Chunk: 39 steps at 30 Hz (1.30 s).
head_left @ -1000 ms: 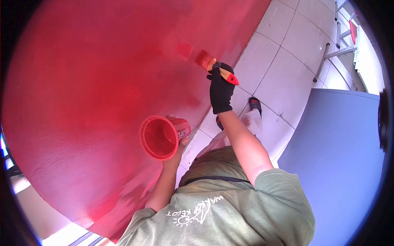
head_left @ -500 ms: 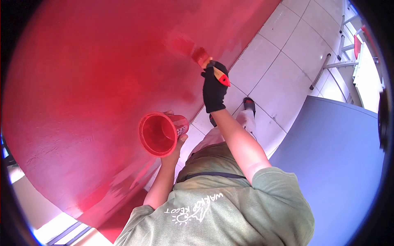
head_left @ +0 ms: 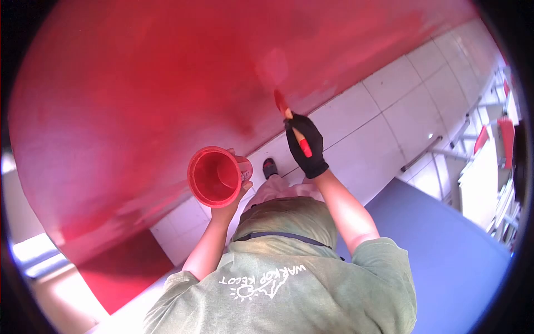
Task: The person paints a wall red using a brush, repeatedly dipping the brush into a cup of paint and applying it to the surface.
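My bare left hand [head_left: 245, 188] is wrapped round a red cup [head_left: 196, 179], whose wide mouth faces up toward me. Red coats the inside of the cup, and part of its printed lettering shows on the side. In my right hand [head_left: 307, 143], covered by a black glove, is a paintbrush [head_left: 282, 106] with a yellowish, red-ended handle. Its red bristles are close to the red wall [head_left: 167, 83], overlapping its lower part in this view. Streaky, paler patches show on the wall near the brush and along the bottom.
White floor tiles [head_left: 356, 117] run along the foot of the wall. A blue-grey surface [head_left: 439, 239] lies to my right. Beyond it stand metal-legged furniture [head_left: 478, 183] and red chair parts [head_left: 505, 142]. My sandalled foot [head_left: 270, 168] is near the wall.
My right hand has moved down with the brush, which has turned to a narrower side. The view has swung round, and the cup stays in my left hand.
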Tool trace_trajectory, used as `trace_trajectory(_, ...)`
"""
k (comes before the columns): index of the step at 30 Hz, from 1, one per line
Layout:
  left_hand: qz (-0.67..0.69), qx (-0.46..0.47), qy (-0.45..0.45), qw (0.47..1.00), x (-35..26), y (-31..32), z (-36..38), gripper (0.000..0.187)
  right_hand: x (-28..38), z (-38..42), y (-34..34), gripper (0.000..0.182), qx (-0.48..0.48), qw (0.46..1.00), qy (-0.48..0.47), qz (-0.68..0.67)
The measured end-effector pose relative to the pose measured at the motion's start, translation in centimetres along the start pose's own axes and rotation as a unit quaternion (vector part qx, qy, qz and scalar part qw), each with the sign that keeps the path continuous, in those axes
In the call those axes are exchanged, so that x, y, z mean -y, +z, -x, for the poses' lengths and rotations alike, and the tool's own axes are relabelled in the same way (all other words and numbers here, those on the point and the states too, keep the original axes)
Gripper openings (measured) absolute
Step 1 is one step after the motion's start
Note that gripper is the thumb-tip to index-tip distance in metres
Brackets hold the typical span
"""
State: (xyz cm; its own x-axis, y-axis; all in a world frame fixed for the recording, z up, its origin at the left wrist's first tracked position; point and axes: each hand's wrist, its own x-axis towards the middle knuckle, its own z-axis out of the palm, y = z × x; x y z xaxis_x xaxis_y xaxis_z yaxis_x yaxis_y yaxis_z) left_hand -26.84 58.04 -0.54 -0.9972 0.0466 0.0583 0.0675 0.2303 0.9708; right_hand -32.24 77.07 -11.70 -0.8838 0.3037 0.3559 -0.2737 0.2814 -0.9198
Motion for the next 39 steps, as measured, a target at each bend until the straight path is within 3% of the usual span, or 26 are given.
trace_trajectory(1,-0.001,-0.016,-0.008,1.0,0.0,0.6,0.5,0.071,-0.7,-0.5,-1.2,0.012,0.019,1.0,-0.008,0.0)
trace_trajectory(3,0.007,-0.051,-0.021,0.998,0.3,1.4,1.5,0.07,-2.1,-1.9,-2.7,0.025,0.193,0.956,-0.171,0.141)
trace_trajectory(4,-0.009,-0.063,-0.039,0.997,0.5,1.6,2.2,0.068,-2.9,-3.0,-2.8,0.029,0.24,0.939,-0.204,0.142)
trace_trajectory(7,-0.023,-0.081,-0.044,0.996,0.1,2.4,3.5,0.066,-3.4,-6.6,-2.8,0.03,0.316,0.897,-0.272,0.148)
trace_trajectory(13,-0.003,-0.094,0.021,0.995,1.1,3.4,4.5,0.07,3.2,-12.3,-4.6,0.028,0.326,0.851,-0.353,0.21)
trace_trajectory(15,0.004,-0.109,0.018,0.994,3.1,3.8,5.3,0.072,6.0,-12.9,-6.1,0.031,0.246,0.887,-0.327,0.212)
trace_trajectory(18,0.009,-0.073,-0.003,0.997,4.4,4.8,6.0,0.064,8.4,-13.0,-7.5,0.031,0.112,0.877,-0.406,0.231)
trace_trajectory(22,0.03,-0.132,-0.027,0.99,4.1,7.5,6.4,0.067,2.9,-12.8,-6.5,0.024,0.181,0.851,-0.439,0.223)
trace_trajectory(24,0.033,-0.193,-0.006,0.981,3.3,9.7,5.8,0.083,-1.6,-11.5,-5.1,0.027,0.281,0.883,-0.33,0.182)
trace_trajectory(26,0.043,-0.24,0.004,0.97,3.9,12.9,5.8,0.083,-5.9,-10.9,-4.7,0.031,0.35,0.859,-0.318,0.195)
trace_trajectory(27,0.048,-0.248,0.002,0.968,4.4,14.3,5.6,0.083,-7.2,-11.6,-4.4,0.031,0.369,0.849,-0.332,0.182)
trace_trajectory(29,0.029,-0.305,-0.034,0.951,6.5,17.1,5.2,0.082,-9.8,-11.4,-3.9,0.029,0.41,0.754,-0.486,0.164)
trace_trajectory(30,0.012,-0.332,-0.068,0.941,6.8,19.2,6.0,0.081,-8.8,-11.5,-4.1,0.025,0.486,0.766,-0.385,0.17)
trace_trajectory(31,0.014,-0.333,-0.086,0.939,6.6,20.8,6.5,0.081,-8.6,-11.7,-4.5,0.025,0.499,0.764,-0.373,0.168)
trace_trajectory(33,0.006,-0.35,-0.057,0.935,6.6,22.8,5.6,0.079,-7.4,-13.9,-3.4,0.025,0.451,0.768,-0.453,0.047)
trace_trajectory(39,0.039,-0.355,-0.031,0.934,4.7,25.5,7.1,0.068,2.3,-17.4,-5.0,0.027,0.328,0.811,-0.481,-0.047)
